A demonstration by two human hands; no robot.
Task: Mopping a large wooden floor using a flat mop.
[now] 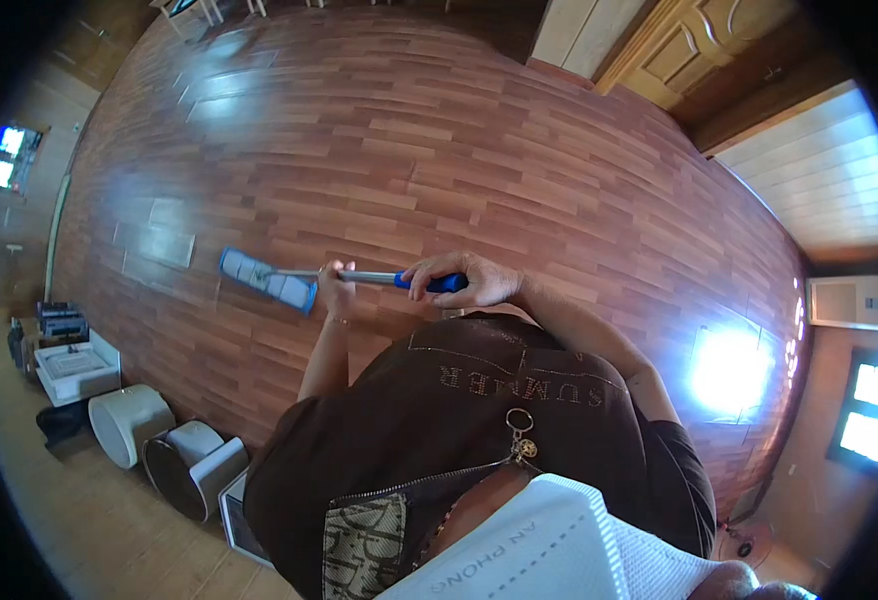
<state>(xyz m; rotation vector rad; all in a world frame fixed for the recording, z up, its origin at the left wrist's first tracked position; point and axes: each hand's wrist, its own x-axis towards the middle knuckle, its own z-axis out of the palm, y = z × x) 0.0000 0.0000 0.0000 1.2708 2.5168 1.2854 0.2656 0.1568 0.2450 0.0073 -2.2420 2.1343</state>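
I hold a flat mop with a metal pole (pixel 364 275) and a blue grip. My right hand (pixel 464 281) is closed around the blue grip at the pole's upper end. My left hand (pixel 336 288) grips the metal pole lower down, nearer the head. The blue mop head (pixel 267 279) lies flat on the reddish wooden floor (pixel 439 150) just left of my left hand. My brown zipped top fills the lower middle of the view.
Several white round and boxy containers (pixel 134 420) stand along the wall at the lower left, with a white box (pixel 77 368) above them. A wooden door (pixel 699 45) is at the upper right. Bright windows (pixel 874 410) glare at the right, with a reflection on the floor.
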